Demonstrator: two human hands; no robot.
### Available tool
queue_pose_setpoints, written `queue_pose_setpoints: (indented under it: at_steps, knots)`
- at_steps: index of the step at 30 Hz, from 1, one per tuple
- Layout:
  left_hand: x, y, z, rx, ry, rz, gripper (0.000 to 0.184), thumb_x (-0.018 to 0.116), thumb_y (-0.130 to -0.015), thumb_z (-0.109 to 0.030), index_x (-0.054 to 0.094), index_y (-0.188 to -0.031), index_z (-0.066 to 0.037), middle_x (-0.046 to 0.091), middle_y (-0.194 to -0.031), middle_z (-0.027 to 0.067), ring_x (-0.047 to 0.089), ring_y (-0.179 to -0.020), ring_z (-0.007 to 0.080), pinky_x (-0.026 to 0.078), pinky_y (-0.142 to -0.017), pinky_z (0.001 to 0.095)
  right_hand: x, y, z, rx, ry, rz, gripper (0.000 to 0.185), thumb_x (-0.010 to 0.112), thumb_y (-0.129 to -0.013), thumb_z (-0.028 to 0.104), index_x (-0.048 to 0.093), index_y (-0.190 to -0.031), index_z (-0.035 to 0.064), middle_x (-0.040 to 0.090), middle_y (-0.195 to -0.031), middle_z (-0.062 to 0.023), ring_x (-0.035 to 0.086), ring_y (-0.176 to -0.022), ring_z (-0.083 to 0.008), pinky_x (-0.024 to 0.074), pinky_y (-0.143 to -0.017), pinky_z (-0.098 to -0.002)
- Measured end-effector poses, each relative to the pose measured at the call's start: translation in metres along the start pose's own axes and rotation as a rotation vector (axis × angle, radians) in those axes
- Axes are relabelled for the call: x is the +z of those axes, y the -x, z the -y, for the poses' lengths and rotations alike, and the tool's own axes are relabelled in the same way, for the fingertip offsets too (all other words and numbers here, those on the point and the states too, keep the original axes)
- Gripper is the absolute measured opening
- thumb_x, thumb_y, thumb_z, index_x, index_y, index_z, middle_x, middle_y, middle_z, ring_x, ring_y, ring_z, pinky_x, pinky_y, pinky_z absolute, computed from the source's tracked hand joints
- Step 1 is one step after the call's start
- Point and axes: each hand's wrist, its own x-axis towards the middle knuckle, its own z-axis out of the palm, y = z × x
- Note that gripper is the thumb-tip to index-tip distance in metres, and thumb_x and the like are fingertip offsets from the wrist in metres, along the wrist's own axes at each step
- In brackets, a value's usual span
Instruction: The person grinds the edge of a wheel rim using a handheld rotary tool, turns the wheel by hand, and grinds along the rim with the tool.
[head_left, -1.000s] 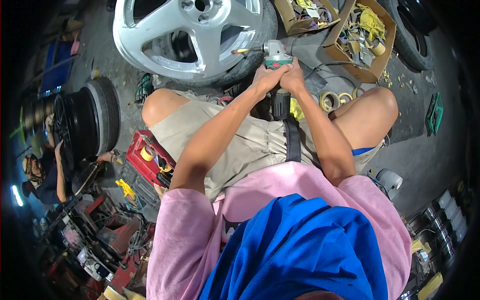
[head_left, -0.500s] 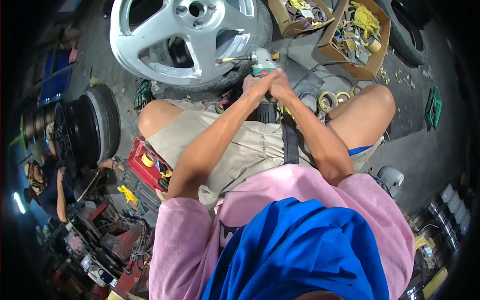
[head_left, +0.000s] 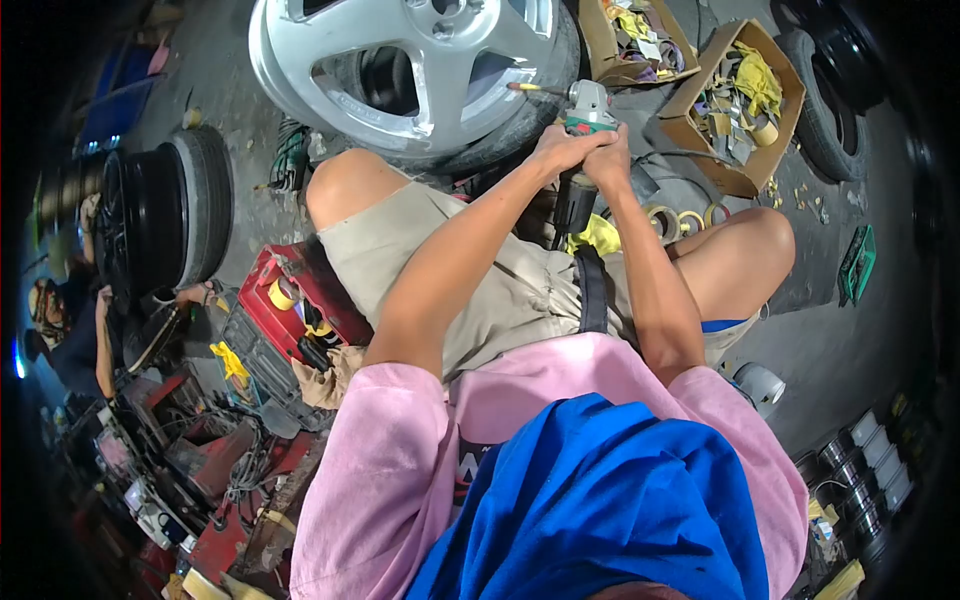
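My left hand [head_left: 564, 150] and my right hand [head_left: 608, 158] are both closed around a grey, green and black power tool [head_left: 590, 105], held between my bent knees. From its metal head a thin shaft with a tan and red tip points left, over the lower right part of a silver alloy wheel [head_left: 440, 70]. Whether the tip touches the wheel cannot be made out. The wheel lies on a dark tire [head_left: 545, 115]. Below my hands, the tool's black body reaches toward my lap, beside a yellow cloth [head_left: 595, 235].
Two cardboard boxes of scraps [head_left: 680, 115] are at upper right, near tape rolls [head_left: 663, 222] and a green tray [head_left: 857, 264]. An open red toolbox [head_left: 290, 300] sits by my left knee. At far left, a person [head_left: 75, 340] is beside a black wheel [head_left: 145, 220].
The tool and both hands first moved left and slightly down, then back right and up. The view has shifted too, with the wheel now farther right in it.
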Motion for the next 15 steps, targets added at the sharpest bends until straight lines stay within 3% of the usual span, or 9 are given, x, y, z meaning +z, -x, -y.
queue_pose_setpoints:
  at_steps: [3, 5, 11, 14, 15]
  knots:
    - [0.001, -0.023, 0.006, -0.001, 0.034, 0.011, 0.063, 0.086, -0.075, -0.048, 0.073, -0.114, -0.001, 0.073, -0.112, 0.0096, 0.068, -0.100, 0.0142, 0.052, -0.089, 0.0296, 0.000, -0.006, 0.008, -0.030, 0.000, -0.042, 0.074, 0.068, -0.084, 0.017, 0.033, -0.143, -0.0123, 0.060, -0.124, -0.0388, 0.059, -0.122, -0.0493, 0.0466, -0.103, -0.0495]
    - [0.000, -0.024, 0.001, 0.010, 0.071, 0.049, 0.062, 0.087, -0.076, -0.047, 0.073, -0.117, -0.003, 0.073, -0.114, 0.0086, 0.068, -0.100, 0.0136, 0.052, -0.091, 0.0289, -0.005, -0.004, 0.016, -0.059, -0.053, -0.113, 0.066, 0.070, -0.085, 0.020, 0.039, -0.138, -0.0073, 0.064, -0.116, -0.0352, 0.064, -0.112, -0.0484, 0.0493, -0.095, -0.0494]
    - [0.003, -0.051, 0.009, 0.063, 0.079, 0.070, 0.065, 0.087, -0.075, -0.049, 0.072, -0.117, -0.003, 0.073, -0.114, 0.0075, 0.067, -0.101, 0.0133, 0.052, -0.092, 0.0286, -0.006, -0.012, 0.017, -0.063, -0.045, -0.134, 0.065, 0.072, -0.085, 0.020, 0.042, -0.136, -0.0069, 0.065, -0.114, -0.0340, 0.064, -0.111, -0.0478, 0.0493, -0.094, -0.0480]
    - [0.004, -0.045, 0.003, 0.052, 0.014, 0.080, 0.067, 0.088, -0.074, -0.050, 0.072, -0.115, 0.000, 0.073, -0.112, 0.0094, 0.068, -0.100, 0.0144, 0.053, -0.090, 0.0292, -0.001, -0.016, 0.002, -0.086, -0.053, -0.173, 0.063, 0.073, -0.083, 0.018, 0.041, -0.132, -0.0061, 0.065, -0.113, -0.0359, 0.064, -0.108, -0.0527, 0.0498, -0.092, -0.0528]
    - [0.008, -0.046, 0.006, 0.050, -0.037, 0.040, 0.078, 0.088, -0.066, -0.057, 0.072, -0.112, 0.005, 0.073, -0.112, 0.0150, 0.070, -0.100, 0.0191, 0.054, -0.088, 0.0316, -0.002, -0.016, -0.001, -0.087, -0.051, -0.171, 0.063, 0.073, -0.083, 0.018, 0.041, -0.132, -0.0061, 0.065, -0.113, -0.0359, 0.064, -0.108, -0.0527, 0.0498, -0.092, -0.0528]
